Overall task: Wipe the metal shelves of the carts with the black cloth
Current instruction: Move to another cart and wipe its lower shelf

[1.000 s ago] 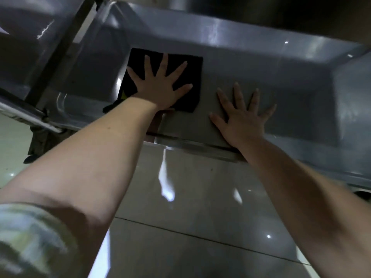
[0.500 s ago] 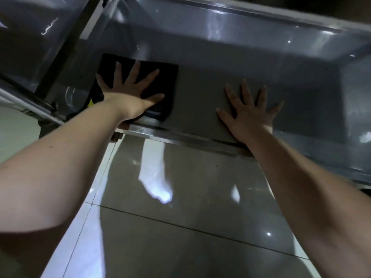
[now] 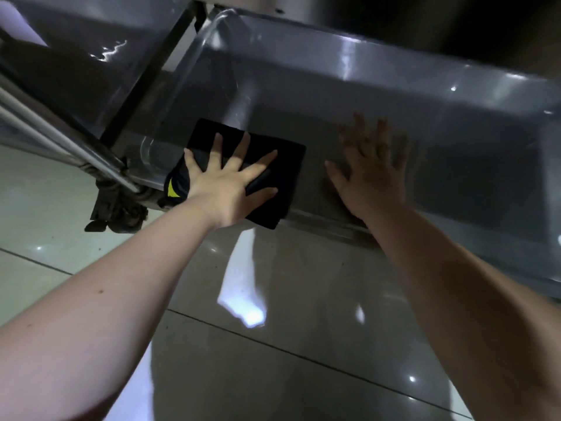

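I can see two hands, one left hand and one right hand. There is one black cloth. There are two metal shelves, a right shelf and a left shelf. I count one wheel.

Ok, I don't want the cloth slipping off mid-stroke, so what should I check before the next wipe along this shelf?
1. Left hand flat on the cloth: ok, fingers spread across it.
2. Cloth wholly on the shelf: not ok, its near corner hangs over the front lip.
3. Right hand off the cloth: ok, it lies flat on bare metal beside it, with a gap between.
4. Path to the right free: not ok, the right hand lies in it.
5. Shelf surface already clean: cannot tell, the light is dim and glary.
6. Cart wheel braked: cannot tell.
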